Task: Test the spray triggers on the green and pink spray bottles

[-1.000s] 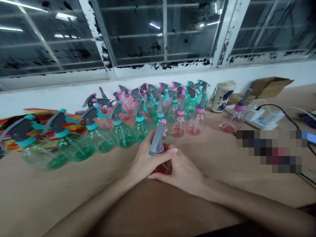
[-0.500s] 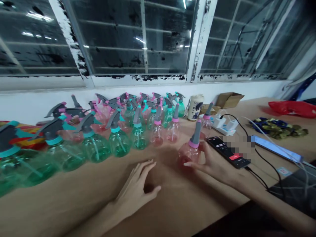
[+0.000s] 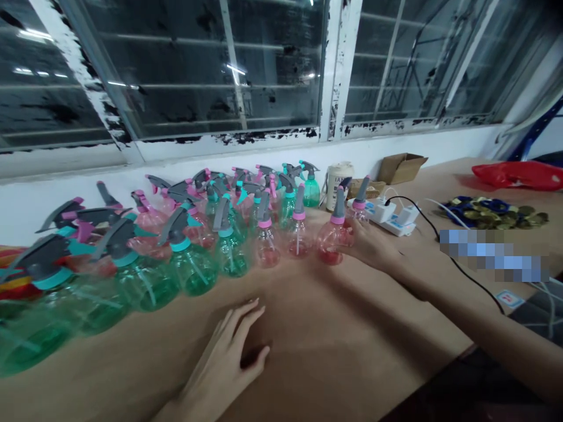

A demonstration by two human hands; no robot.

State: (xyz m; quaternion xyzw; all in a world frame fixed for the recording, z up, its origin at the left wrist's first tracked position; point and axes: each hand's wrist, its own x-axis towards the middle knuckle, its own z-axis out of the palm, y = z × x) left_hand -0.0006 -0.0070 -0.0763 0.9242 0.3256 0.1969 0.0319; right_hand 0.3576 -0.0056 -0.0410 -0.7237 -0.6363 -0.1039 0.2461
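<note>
2 hands: yours, both on the table.
Right hand: fingers wrapped round the pink spray bottle, upright near the table's far edge, ending the bottle row.
Left hand: empty, fingers spread, near edge.

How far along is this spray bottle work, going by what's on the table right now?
Done: many capped green and pink spray bottles stand in rows under the window. In hand: the right hand sets a pink bottle at the row's right end. The left hand rests open on the table, holding nothing. No uncapped bottles show, so what remains cannot be told.
</note>
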